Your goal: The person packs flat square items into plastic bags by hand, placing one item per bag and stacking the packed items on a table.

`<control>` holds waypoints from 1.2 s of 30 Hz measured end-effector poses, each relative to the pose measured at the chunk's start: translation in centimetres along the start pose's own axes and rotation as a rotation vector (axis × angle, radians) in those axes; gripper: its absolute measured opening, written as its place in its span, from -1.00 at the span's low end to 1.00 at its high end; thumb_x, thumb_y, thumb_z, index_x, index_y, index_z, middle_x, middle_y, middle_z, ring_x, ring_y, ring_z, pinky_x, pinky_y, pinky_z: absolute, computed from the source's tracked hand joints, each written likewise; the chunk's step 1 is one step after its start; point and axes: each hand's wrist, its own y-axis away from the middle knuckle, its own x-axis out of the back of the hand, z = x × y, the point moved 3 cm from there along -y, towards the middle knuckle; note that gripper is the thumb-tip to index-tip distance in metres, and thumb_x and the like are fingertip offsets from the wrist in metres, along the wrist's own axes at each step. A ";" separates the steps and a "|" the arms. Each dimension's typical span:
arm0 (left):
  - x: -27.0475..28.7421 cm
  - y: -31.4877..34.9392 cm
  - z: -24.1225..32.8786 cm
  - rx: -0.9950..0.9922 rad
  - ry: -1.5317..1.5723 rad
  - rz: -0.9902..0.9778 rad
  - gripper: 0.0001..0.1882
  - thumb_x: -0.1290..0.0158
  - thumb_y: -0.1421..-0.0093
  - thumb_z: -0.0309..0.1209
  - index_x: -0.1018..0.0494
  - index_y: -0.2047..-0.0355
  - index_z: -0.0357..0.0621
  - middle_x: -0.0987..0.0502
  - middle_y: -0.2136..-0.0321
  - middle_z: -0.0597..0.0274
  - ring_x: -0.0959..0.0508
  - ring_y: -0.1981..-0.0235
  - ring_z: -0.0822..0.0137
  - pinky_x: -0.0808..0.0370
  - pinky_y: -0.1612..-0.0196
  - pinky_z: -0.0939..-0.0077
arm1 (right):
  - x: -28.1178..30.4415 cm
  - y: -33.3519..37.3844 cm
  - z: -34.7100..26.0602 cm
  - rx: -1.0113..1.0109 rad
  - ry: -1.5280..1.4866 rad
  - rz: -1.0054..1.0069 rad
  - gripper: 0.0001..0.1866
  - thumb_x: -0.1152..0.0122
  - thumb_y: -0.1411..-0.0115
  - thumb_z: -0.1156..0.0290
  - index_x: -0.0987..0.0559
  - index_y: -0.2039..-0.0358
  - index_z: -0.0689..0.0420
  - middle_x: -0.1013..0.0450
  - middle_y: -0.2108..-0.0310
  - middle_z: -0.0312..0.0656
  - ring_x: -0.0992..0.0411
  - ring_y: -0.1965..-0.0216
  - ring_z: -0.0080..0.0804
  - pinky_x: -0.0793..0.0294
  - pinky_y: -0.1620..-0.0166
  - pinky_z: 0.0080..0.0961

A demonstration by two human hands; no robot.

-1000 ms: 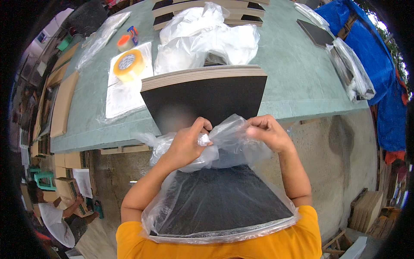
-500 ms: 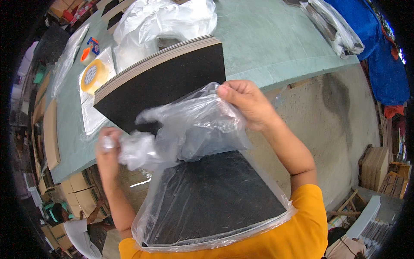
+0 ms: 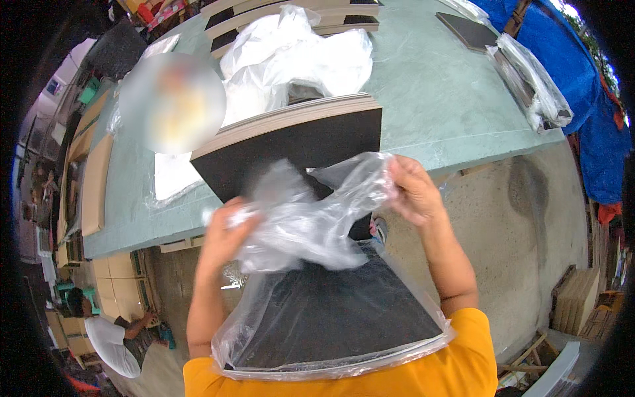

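Observation:
A transparent plastic bag [image 3: 291, 248] with a black flat board [image 3: 337, 317] inside leans against my orange shirt. Its loose mouth is bunched and smeared by motion between my hands. With the left hand [image 3: 228, 231] I grip the bag's left side, fingers closed on the film. Pinched between the thumb and fingers of my right hand [image 3: 413, 188] is the bag's upper right edge. Just beyond, a stack of black boards [image 3: 291, 142] with pale edges stands at the table's near edge, partly hidden by the film.
The green table [image 3: 430, 99] bears crumpled white plastic [image 3: 297, 53], more board stacks [image 3: 344, 20] at the back and a bagged pack [image 3: 532, 86] at the right. A blurred patch covers part of its left. A person [image 3: 112, 334] is at the lower left; cardboard [image 3: 575, 301] stands at right.
My left hand has come inward to the right, nearer the right hand, still holding the film. The bag's mouth has shifted and bunched differently. The whole view has moved slightly.

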 end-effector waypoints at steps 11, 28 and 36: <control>4.7 0.6 1.5 -0.315 0.557 0.430 -0.86 0.03 0.06 -0.43 -0.31 0.45 -0.16 -0.36 0.58 0.30 -0.34 0.61 0.54 -0.27 0.60 0.69 | -4.5 -0.8 2.6 -0.168 0.073 -0.283 -0.87 -0.12 -0.04 0.43 -0.46 0.41 0.22 -0.45 0.45 -0.21 -0.43 0.43 -0.49 -0.45 0.34 -0.58; 7.7 2.9 6.8 -0.333 0.041 0.700 -0.75 -0.07 0.03 -0.39 -0.38 0.33 -0.24 -0.47 0.41 0.16 -0.44 0.42 0.39 -0.37 0.27 0.44 | -6.8 -1.0 2.9 0.025 0.494 -0.311 -0.89 -0.13 -0.04 0.44 -0.48 0.58 0.15 -0.34 0.49 -0.30 -0.30 0.44 -0.60 -0.30 0.35 -0.66; -1.0 1.6 10.5 -0.416 0.050 -0.232 -0.80 -0.09 0.01 -0.32 -0.39 0.50 -0.19 -0.43 0.66 0.11 -0.47 0.61 0.22 -0.33 0.54 0.47 | -9.8 -0.9 -1.6 0.510 0.578 -0.127 -0.80 -0.17 0.03 0.32 -0.42 0.48 0.17 -0.31 0.31 -0.19 -0.26 0.20 -0.52 -0.21 0.09 -0.51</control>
